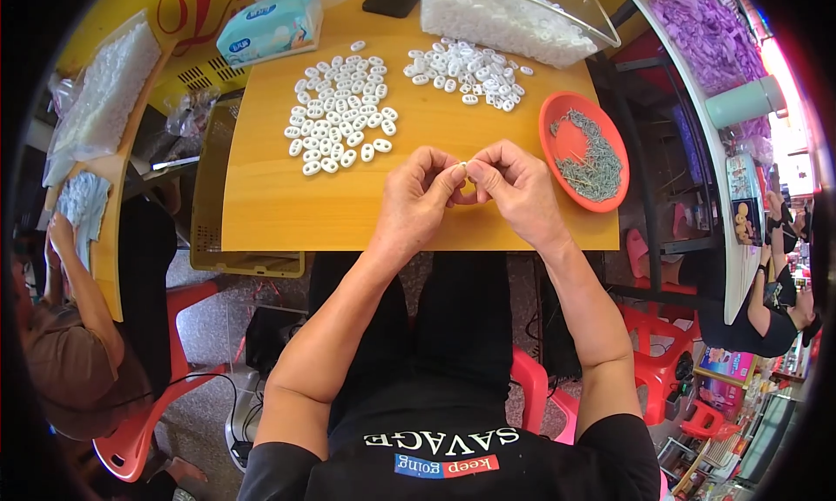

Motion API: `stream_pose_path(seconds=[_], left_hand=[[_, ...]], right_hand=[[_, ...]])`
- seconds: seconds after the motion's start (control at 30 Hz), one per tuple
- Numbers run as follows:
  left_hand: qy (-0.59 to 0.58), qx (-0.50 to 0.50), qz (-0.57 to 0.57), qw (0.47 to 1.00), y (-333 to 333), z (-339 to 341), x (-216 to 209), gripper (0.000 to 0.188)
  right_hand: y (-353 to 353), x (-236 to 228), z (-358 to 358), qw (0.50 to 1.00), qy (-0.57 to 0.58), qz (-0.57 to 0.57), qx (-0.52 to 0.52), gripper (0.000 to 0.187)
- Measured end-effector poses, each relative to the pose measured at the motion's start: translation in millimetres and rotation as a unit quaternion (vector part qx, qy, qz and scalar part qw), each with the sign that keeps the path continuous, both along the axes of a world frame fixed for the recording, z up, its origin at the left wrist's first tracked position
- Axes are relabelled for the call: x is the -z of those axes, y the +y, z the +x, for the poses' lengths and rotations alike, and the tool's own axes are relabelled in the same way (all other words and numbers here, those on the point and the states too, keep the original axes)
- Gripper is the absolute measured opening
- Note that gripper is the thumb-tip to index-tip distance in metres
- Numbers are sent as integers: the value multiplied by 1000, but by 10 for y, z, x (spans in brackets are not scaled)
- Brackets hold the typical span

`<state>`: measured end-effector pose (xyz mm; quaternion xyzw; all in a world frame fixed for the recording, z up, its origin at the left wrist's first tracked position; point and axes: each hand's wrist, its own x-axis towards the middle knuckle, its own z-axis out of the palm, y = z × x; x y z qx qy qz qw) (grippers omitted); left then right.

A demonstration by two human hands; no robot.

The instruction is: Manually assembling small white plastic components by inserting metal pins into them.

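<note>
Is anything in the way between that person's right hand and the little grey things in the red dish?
Only the left rim of the red dish, between the right hand and the grey things. Nothing else visible stands in the way.

Lettering (442, 442) on black shirt (453, 490), teal pack (270, 31)

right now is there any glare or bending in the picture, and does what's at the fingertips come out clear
Head view: glare washes out a strip at far right, the white side table bows near the rim, and the corners go black; also head view: the white oval pieces look fairly crisp, but the small item between left hand and right hand is mostly covered.
</note>
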<state>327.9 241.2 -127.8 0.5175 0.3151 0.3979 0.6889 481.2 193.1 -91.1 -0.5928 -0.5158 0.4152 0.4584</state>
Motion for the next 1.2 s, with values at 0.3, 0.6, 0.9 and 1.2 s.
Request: stream_pose_path(seconds=[0.3,0.6,0.9,1.2], left_hand=[[-16,-7,5,1000,25,19,18,17],[-28,10,8,1000,26,14,40,17],[-26,10,1,1000,24,16,23,17],[-31,8,4,999,36,16,48,18]], right_hand=[[374,-132,336,988,-151,15,13,22],[844,156,486,839,-513,177,43,13],[800,77,500,858,-486,159,-35,13],[645,63,439,903,-406,123,-68,14]])
